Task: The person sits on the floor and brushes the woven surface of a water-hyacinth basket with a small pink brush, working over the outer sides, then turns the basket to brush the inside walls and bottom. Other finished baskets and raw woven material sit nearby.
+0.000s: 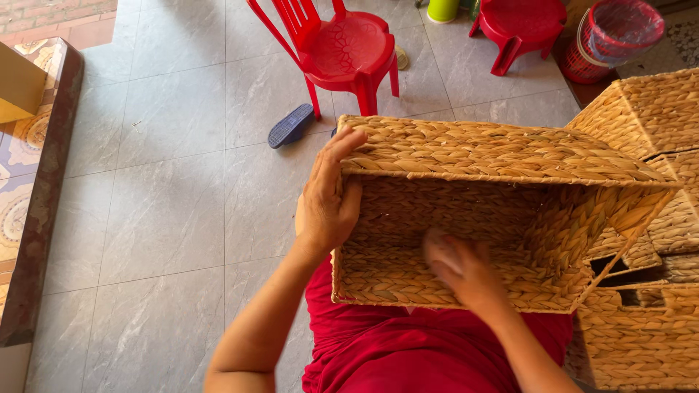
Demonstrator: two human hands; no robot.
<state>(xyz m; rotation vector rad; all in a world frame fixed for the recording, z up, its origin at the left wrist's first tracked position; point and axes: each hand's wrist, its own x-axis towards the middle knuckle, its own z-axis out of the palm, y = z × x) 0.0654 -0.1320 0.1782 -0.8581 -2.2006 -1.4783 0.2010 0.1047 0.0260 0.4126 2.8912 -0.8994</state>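
Basket: you've got a woven straw basket (502,153) tipped on its side over your lap, open mouth facing you — rectangular, tan, braided weave all round.
L hand: your left hand (326,200) grips the basket's left rim, thumb inside the opening, fingers (342,145) wrapped over the outer wall + top corner. Fingers clamped on the rim.
R hand: your right hand (466,273) is inside the basket, down on the lower inner wall. It's blurred, so can't tell if fingers are apart or together, or whether they hold anything.
Lap: red cloth (393,349) under the basket; basket's near edge rests on it.
More baskets: stack of similar woven baskets (648,327) just beside yours on the right, another one (648,109) behind, touching or nearly so — can't tell which.
Floor: grey marbled tile floor (167,204).
Chairs: red plastic chair (342,51) straight ahead, red plastic stool (520,25) further right, well apart from you.
Sandal: dark blue sandal (290,125) on the floor by the chair's front leg.
Bin: red slatted bin (615,36) w/ a plastic liner, top right.
Left edge: patterned ledge (25,182) w/ dark stone border.
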